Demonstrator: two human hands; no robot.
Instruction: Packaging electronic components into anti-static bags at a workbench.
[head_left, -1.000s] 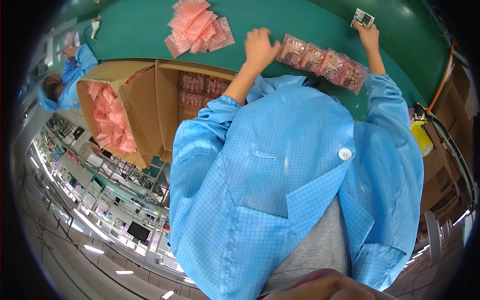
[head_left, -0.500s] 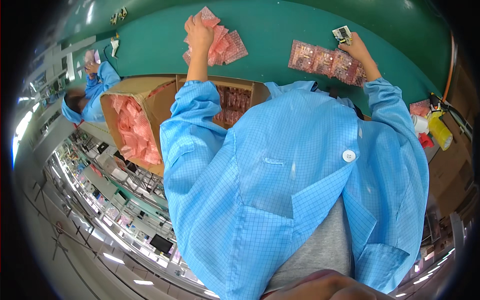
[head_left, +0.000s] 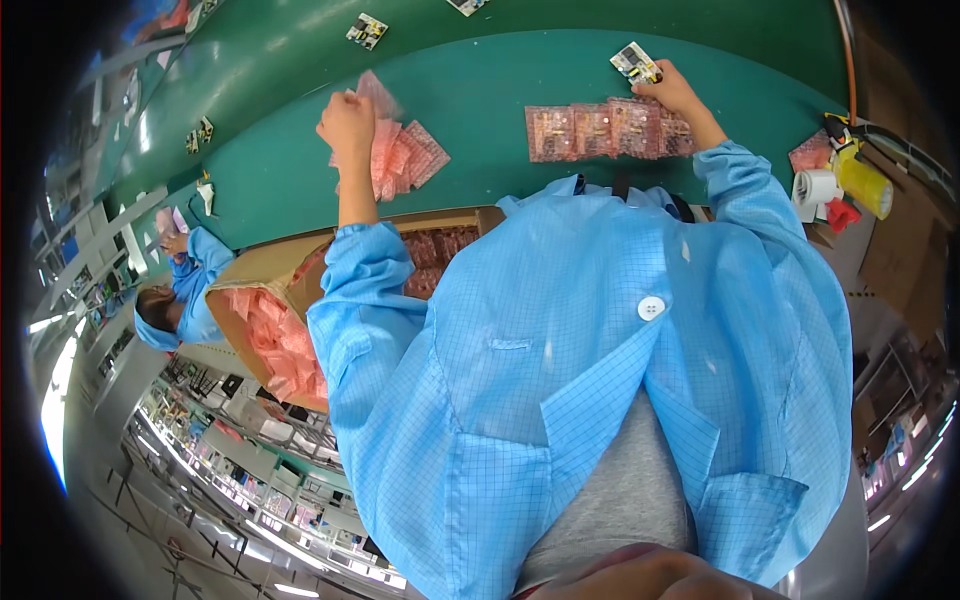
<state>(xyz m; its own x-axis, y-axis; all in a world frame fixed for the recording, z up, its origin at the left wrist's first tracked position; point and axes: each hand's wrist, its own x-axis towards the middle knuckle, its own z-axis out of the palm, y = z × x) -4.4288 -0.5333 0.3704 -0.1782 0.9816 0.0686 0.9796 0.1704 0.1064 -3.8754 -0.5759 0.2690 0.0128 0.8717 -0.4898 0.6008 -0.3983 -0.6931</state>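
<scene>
My left hand (head_left: 347, 124) is closed on a pink bubble-wrap bag (head_left: 378, 95), lifted over a loose pile of the same bags (head_left: 408, 158) on the green bench. In my right hand (head_left: 672, 90) a small circuit board (head_left: 635, 64) is pinched by its edge; it is white with black and yellow parts. Just below that hand, a row of bagged circuit boards (head_left: 591, 131) lies overlapping on the bench, each in pink bubble wrap.
Left of me stands a cardboard box (head_left: 232, 310) full of pink bags; a second box (head_left: 470, 218) holds bagged boards. Loose boards (head_left: 367, 31) lie on the far green strip. Tape rolls (head_left: 864, 188) sit at right. A co-worker (head_left: 190, 290) is at far left.
The view has shifted, so the bench appears lower and further left. My left hand has raised a bag off the pile. The board stays in my right hand.
</scene>
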